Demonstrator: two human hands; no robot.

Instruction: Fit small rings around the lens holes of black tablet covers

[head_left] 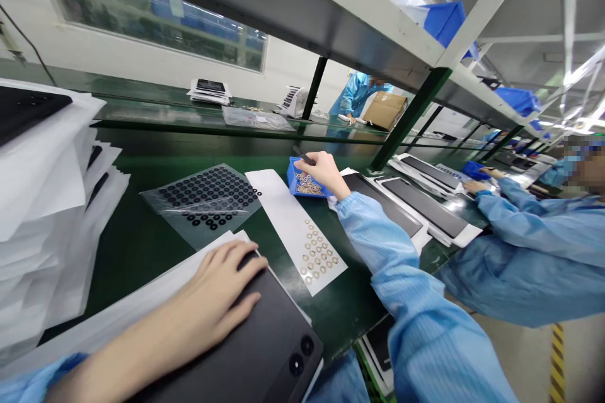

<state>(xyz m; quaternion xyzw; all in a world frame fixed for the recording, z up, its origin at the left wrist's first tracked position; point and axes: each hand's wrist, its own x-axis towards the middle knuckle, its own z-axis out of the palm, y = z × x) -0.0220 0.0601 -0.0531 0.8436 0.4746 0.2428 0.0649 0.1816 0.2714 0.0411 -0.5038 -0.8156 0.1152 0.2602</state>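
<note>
My left hand (227,293) lies with fingers apart on a dark grey tablet back cover (265,340). Two round black camera rings show at the cover's near right corner, and white paper lies under it. Black tweezers (302,155) are pinched in my right hand (325,171), over a small blue box (295,186). Small gold-coloured rings (309,185) fill the box; my fingers hide the tweezers' tips. Left of the box, a white strip (276,201) carries rows of similar rings. Beside it is a clear sheet (203,182) with black ring stickers.
A tall stack of covers and white paper (51,227) stands at the left. More dark covers (425,204) lie on paper to the right. A shelf (331,6) crosses overhead on a green post (411,116). Co-workers in blue sleeves (529,214) work at the right and behind.
</note>
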